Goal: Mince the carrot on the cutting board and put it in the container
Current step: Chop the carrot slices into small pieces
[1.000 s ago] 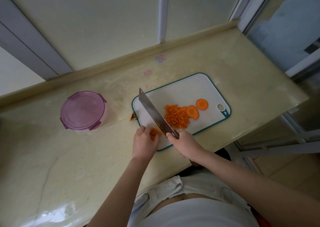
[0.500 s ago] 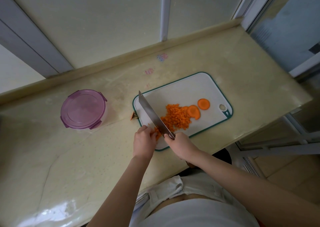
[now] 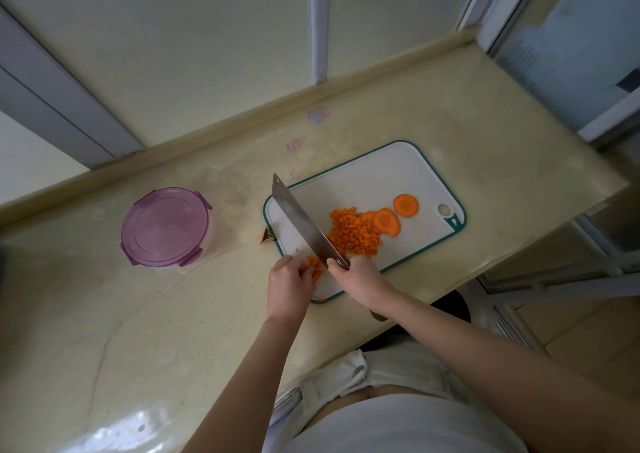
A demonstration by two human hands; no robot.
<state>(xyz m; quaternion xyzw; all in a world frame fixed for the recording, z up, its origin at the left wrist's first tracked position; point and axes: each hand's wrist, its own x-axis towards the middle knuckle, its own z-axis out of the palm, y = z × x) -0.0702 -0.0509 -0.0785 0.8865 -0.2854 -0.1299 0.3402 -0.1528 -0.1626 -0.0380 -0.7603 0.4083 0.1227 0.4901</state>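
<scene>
Left hand: fingers curled, pinning small orange carrot bits at the board's 7 o'clock. Right hand: closed round the handle of the broad steel cleaver. Minced orange carrot pile mid white teal-rimmed plastic cutting board; two round carrot slices towards 3 o'clock. Round purple-lidded plastic container, lid on, off the board at 9 o'clock.

Orange carrot bits on a white, teal-edged cutting board; purple-lidded container.

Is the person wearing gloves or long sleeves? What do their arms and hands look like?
No gloves and no long sleeves. The left hand and the right hand are bare, and I can see no ring, watch or bracelet. The left arm and the right arm are uncovered right to the picture's edge. Below them is a white top.
</scene>
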